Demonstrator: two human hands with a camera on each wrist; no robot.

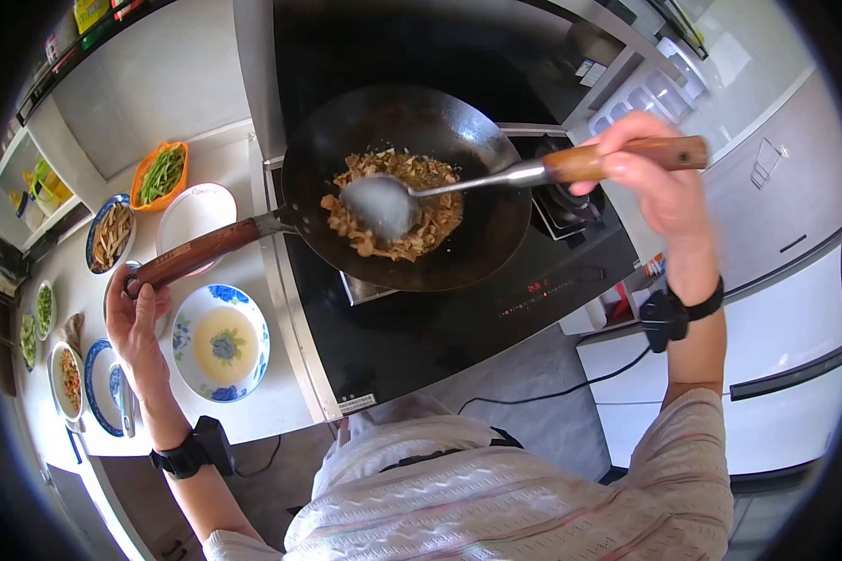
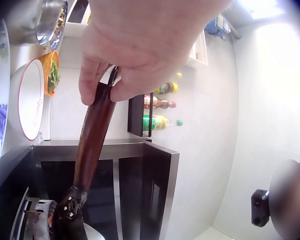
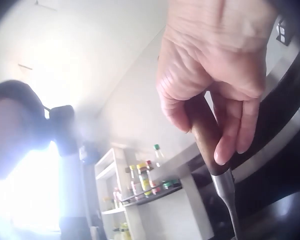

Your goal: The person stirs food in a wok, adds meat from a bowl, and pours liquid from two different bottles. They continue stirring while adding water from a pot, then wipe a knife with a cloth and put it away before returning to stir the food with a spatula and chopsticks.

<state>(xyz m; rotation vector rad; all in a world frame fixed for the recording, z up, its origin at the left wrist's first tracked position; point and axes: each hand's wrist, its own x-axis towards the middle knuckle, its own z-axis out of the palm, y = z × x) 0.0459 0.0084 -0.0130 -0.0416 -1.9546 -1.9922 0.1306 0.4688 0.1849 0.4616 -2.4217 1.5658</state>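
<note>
A dark wok (image 1: 477,234) stands on the black cooktop, with browned chopped food (image 1: 412,245) in its middle. My left hand (image 1: 138,337) grips the end of the wok's wooden handle (image 1: 201,252); the left wrist view shows this hand (image 2: 135,55) with its fingers and thumb around the handle (image 2: 92,140). My right hand (image 1: 655,178) holds the wooden handle (image 1: 580,163) of a metal ladle, whose bowl (image 1: 381,207) rests over the food. In the right wrist view the hand (image 3: 215,75) has its fingers around that handle (image 3: 207,135).
Left of the cooktop (image 1: 421,351) are a blue-patterned bowl of pale liquid (image 1: 225,346), a white red-rimmed bowl (image 1: 196,210), an orange basket of green vegetables (image 1: 162,176) and several dishes of cut ingredients. Bottles (image 2: 157,122) stand on a rack by the wall.
</note>
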